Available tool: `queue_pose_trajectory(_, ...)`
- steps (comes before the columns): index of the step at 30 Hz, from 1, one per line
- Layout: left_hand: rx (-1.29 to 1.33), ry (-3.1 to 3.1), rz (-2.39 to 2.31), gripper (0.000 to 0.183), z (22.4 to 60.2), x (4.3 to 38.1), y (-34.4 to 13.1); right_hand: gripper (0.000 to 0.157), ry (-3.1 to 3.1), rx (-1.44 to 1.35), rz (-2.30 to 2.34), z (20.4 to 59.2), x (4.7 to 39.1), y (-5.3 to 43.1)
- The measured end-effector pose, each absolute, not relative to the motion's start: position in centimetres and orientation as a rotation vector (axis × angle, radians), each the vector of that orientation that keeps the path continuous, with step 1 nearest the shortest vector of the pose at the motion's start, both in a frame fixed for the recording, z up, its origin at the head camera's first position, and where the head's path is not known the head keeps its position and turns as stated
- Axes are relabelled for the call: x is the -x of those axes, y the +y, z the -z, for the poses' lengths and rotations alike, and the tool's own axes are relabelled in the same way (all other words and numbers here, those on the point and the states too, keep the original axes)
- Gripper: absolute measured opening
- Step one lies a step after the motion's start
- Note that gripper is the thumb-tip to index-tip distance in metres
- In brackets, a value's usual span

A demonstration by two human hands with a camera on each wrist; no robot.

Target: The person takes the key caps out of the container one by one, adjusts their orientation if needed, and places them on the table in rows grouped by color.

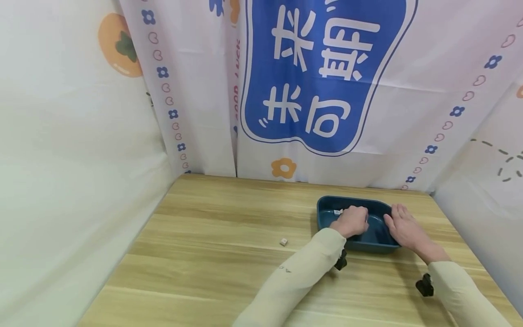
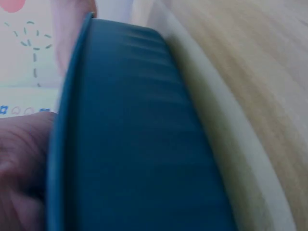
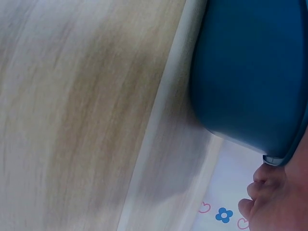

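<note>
A dark teal rectangular tray [image 1: 380,247] stands on the wooden table. Over its near wall reaches my left hand [image 1: 352,221], back of the hand up and fingers bent down inside; the fingertips are hidden, so I cannot tell what they hold. Just beyond those fingers, a small white block [image 1: 337,212] lies in the tray. At the right end, my right hand [image 1: 406,229] holds the rim, thumb on the inner side and fingers along the outside. In the right wrist view its fingers [image 3: 260,185] show past the tray's corner. Another small white cube [image 1: 283,242] lies on the table, left of the tray.
The wooden table [image 1: 196,254] ends at a hanging printed cloth [image 1: 204,136] behind the tray. More white cloth [image 1: 73,204] hangs along the left side, and the right side is curtained too. Black wrist mounts [image 1: 425,285] sit under both sleeves.
</note>
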State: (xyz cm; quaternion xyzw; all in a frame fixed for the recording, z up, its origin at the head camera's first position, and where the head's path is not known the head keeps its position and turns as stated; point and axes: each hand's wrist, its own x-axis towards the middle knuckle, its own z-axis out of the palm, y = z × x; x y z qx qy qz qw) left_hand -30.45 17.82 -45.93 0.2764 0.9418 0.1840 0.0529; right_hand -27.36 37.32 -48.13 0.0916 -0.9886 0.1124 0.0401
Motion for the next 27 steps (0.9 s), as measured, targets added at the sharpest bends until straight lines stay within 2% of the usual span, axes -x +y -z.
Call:
queue_pose_trajectory(16,-0.815,2.756,-0.907,0.008,43.9,30.1,13.7,0.076,-3.078,-0.262,-0.433,48.1,27.1,37.2)
queue_pose_trajectory(22,-0.883,2.695,-1.007,0.006,42.9,30.2,11.7,0.077,-3.074,-0.269,-0.484,48.1,27.0,37.5)
queue_pose_trajectory(27,-0.948,2.600,-1.150,0.011,42.3,30.0,10.2,0.078,-3.071,-0.275,-0.498,48.2,26.9,37.4)
